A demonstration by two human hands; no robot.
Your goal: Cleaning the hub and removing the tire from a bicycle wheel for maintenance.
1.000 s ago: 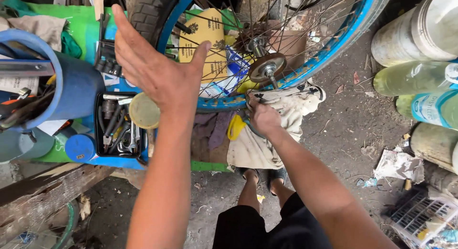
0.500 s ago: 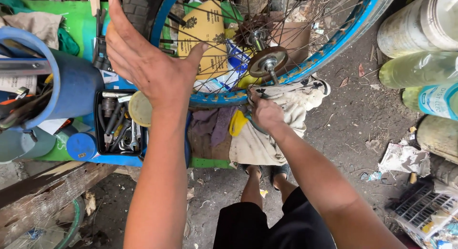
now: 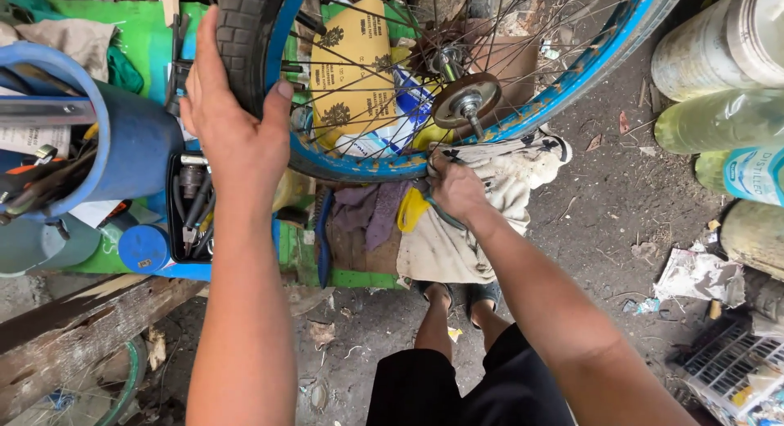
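Feet: the person's sandalled feet [image 3: 459, 294] stood on bare dirt directly under the camera.
Right hand: the right hand [image 3: 457, 189] was curled closed on a dirty pale cloth [image 3: 474, 230], pressing it against the lower edge of the blue rim [image 3: 359, 166], just below the hub.
Left hand: the left hand [image 3: 233, 124] lay spread over the black tyre [image 3: 243, 42], palm on the tread, thumb hooked onto the sidewall; a loose steadying grasp, not a clenched one.
Wheel: the bicycle wheel stood upright in front of the person, its axle and round hub plate [image 3: 467, 101] pointing toward the camera.
Step in hand: it looked like the rim was being wiped while the other hand steadied the wheel.
Next move: that would probably call for turning the tyre onward to bring an unwiped stretch of rim under the cloth.
Left side: an open tool case [image 3: 189, 209] and a blue bucket [image 3: 122, 132] of tools sat beside the wheel.
Far right: pale plastic bottles [image 3: 719, 75] lay past the rim.
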